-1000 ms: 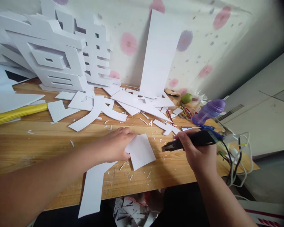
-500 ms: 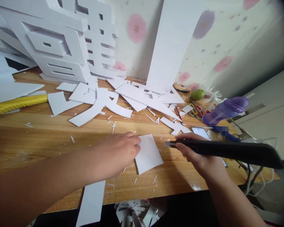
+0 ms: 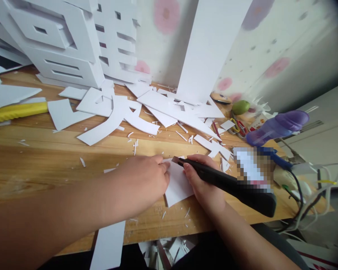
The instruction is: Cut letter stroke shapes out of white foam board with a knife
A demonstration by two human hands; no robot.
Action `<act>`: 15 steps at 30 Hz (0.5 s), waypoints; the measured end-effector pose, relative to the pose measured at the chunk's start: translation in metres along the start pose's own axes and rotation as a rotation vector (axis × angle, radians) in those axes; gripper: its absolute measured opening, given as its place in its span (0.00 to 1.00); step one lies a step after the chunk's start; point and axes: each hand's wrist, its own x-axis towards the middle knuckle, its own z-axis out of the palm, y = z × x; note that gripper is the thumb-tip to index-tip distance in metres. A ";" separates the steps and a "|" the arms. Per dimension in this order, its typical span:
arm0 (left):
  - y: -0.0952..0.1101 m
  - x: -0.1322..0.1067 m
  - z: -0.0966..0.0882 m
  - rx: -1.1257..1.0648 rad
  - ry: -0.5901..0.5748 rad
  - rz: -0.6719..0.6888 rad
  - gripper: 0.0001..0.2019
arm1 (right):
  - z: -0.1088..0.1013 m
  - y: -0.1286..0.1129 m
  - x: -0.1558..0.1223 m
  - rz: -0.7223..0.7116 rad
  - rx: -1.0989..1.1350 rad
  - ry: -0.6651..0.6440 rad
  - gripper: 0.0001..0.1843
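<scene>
My right hand is closed around a black utility knife, its blade tip over the far edge of a small white foam board piece. Whether the blade touches the board I cannot tell. Curled fingers of my left hand press on the left side of this piece and hide part of it. Beneath my left forearm a long white strip sticks out past the table's front edge. Thin white shavings lie around the piece.
Cut white board pieces lie heaped behind my hands. A layered white cut-out structure and a tall white panel stand at the back. To the right are a purple bottle, scissors and cables. A yellow-handled tool is left.
My right hand has brought the knife leftward, from beside the small board piece to above its far edge. My left hand stays on the piece. The view has shifted slightly.
</scene>
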 end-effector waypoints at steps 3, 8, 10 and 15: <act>0.000 0.000 0.000 0.042 -0.028 0.060 0.15 | 0.000 -0.005 0.002 -0.043 -0.070 0.008 0.08; 0.000 0.001 0.000 0.067 -0.056 0.081 0.12 | 0.002 -0.013 0.004 -0.120 -0.153 0.030 0.06; 0.000 0.001 0.000 0.068 -0.060 0.082 0.12 | 0.002 -0.015 0.005 -0.129 -0.167 0.027 0.06; 0.001 -0.001 -0.003 0.061 -0.066 0.070 0.13 | 0.002 -0.017 0.003 -0.089 -0.156 0.002 0.06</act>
